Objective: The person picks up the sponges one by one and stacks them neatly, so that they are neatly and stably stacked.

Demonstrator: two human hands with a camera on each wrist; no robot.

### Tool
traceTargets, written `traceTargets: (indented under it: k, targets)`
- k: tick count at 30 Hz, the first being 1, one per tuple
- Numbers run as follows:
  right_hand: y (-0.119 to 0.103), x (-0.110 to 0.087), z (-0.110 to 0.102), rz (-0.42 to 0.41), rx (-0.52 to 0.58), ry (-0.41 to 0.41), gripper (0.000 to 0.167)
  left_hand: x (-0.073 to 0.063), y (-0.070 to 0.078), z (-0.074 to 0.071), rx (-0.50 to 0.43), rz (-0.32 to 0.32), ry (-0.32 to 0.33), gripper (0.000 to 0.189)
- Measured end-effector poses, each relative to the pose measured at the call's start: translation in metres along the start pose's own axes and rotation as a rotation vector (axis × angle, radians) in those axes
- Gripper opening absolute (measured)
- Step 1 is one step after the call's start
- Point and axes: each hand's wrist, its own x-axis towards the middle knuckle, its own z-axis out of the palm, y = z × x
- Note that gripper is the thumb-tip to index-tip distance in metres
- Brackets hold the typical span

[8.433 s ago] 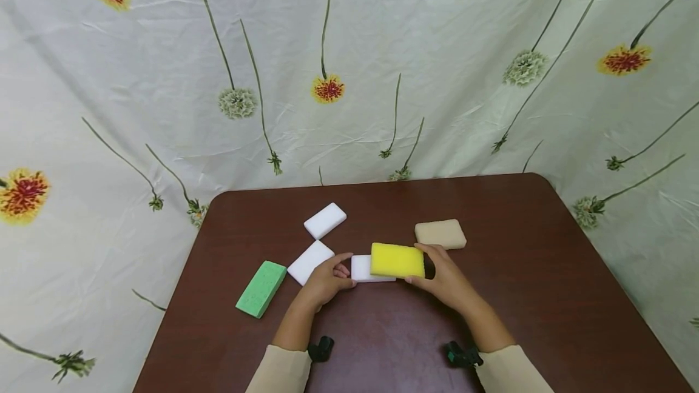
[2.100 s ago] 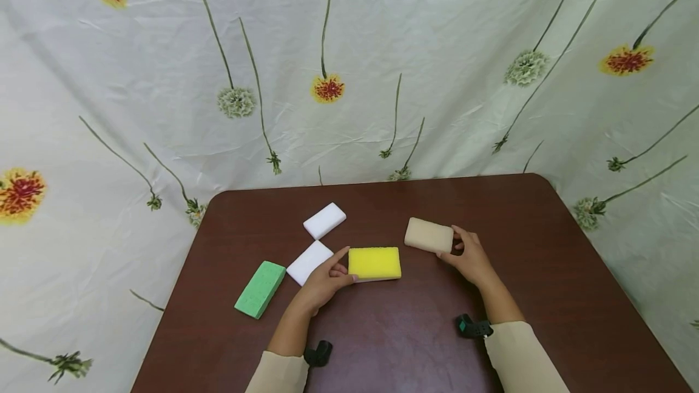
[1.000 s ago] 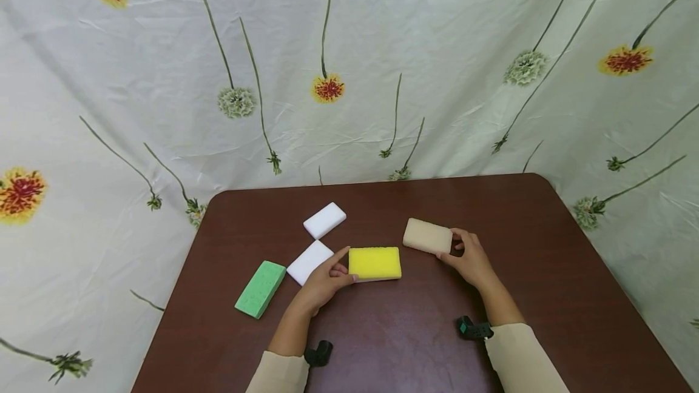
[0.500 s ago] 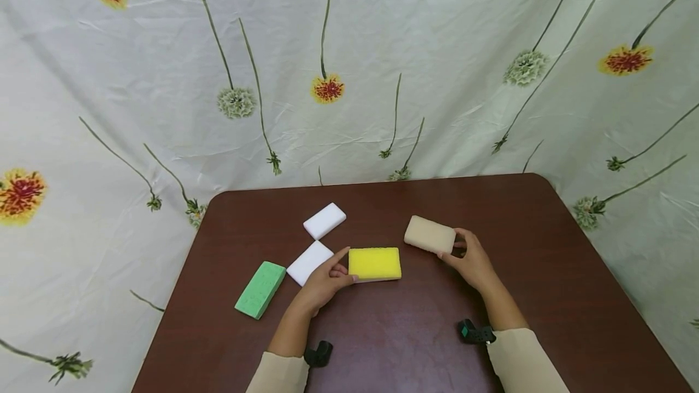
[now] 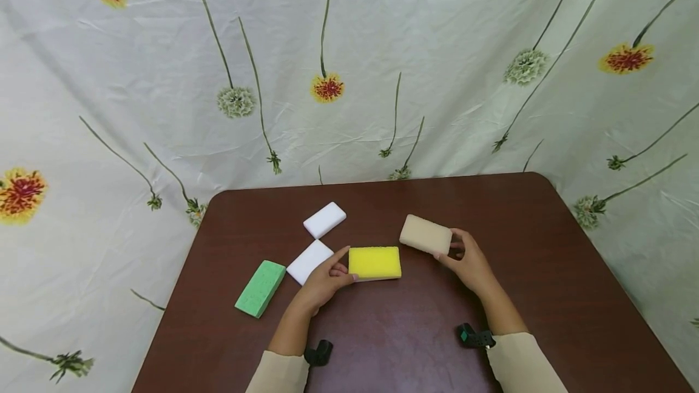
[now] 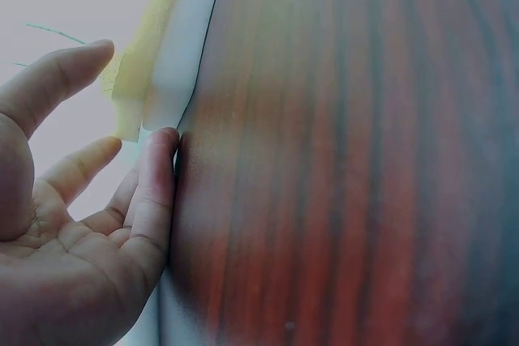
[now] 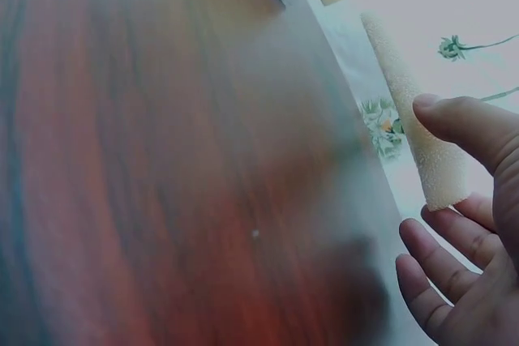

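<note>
A yellow sponge (image 5: 374, 262) lies flat on top of a white sponge (image 6: 172, 79), which shows only as a thin strip below it in the head view. My left hand (image 5: 323, 284) holds the stack's left end, with thumb and index finger at the yellow sponge's two corners. In the left wrist view a lower fingertip reaches the white sponge beside the table. Off to the right, my right hand (image 5: 468, 259) pinches a beige sponge (image 5: 426, 235) by its right end. The right wrist view shows this sponge raised above the table, thumb on one face and fingers behind.
Two white sponges (image 5: 324, 220) (image 5: 310, 262) lie left of the stack, corner to corner. Farther left is a green sponge (image 5: 260, 288), set at a slant. The brown table (image 5: 393, 332) ends at a floral curtain (image 5: 349, 29) behind.
Earlier my right hand held the yellow sponge over the white one; now it lies there. That hand has since taken the beige sponge and shifts it slightly left. My left hand stays put.
</note>
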Motion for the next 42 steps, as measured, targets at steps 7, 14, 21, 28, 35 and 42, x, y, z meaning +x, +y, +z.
traceTargets:
  k: [7,14,21,28,35,42]
  targets:
    - [-0.007,-0.002,0.003,-0.045,0.018,0.008,0.076,0.0,0.001,0.001,-0.016,-0.001,0.017,0.073]
    - [-0.017,-0.004,0.006,-0.074,0.014,-0.006,0.08,0.0,0.002,0.002,-0.035,0.002,0.026,0.072]
    - [-0.024,-0.007,0.011,-0.09,0.019,-0.022,0.08,0.0,0.001,0.001,-0.045,0.007,0.011,0.073]
    - [-0.033,-0.012,0.019,-0.109,0.023,-0.048,0.079,0.0,0.002,0.002,-0.041,0.003,0.02,0.073]
    - [-0.037,-0.014,0.027,-0.143,0.013,-0.064,0.078,0.002,0.0,0.006,-0.023,-0.007,0.061,0.073]
    - [-0.043,-0.017,0.037,-0.194,0.006,-0.079,0.077,0.002,-0.001,0.002,-0.059,0.007,0.024,0.075]
